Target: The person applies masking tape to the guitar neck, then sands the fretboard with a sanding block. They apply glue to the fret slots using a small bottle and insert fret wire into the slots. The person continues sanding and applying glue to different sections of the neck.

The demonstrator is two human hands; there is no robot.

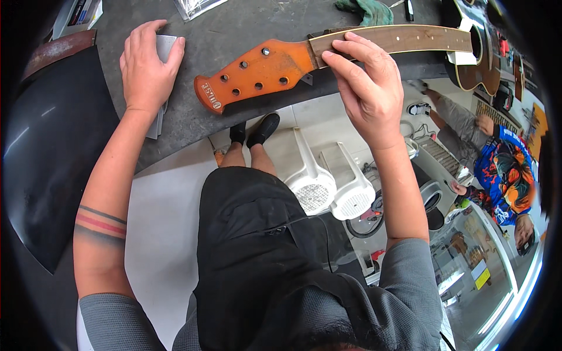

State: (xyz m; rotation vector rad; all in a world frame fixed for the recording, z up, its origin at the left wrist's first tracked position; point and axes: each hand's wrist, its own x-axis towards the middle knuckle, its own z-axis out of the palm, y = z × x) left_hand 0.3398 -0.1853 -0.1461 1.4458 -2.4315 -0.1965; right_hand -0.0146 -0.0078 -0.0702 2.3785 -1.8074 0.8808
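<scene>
My left hand (146,76) has its fingers and thumb bent around grey flat pieces (164,45) on the bench, partly hidden beneath it. My right hand (370,88) grips the dark fretboard (421,36) of a guitar neck, two fingertips on its top and the thumb mostly hidden. The neck's orange headstock (252,73), with several holes and no tuners visible, points left along the bench edge. A green cloth (366,11) lies behind the neck, and a dark guitar body (489,64) is at its right end.
The dark bench (222,26) carries a clear package (193,6). A glossy black curved panel (52,158) is at left. White stools (310,187) stand below. At right, another person (503,169) in a colourful top is near a glass case (474,263).
</scene>
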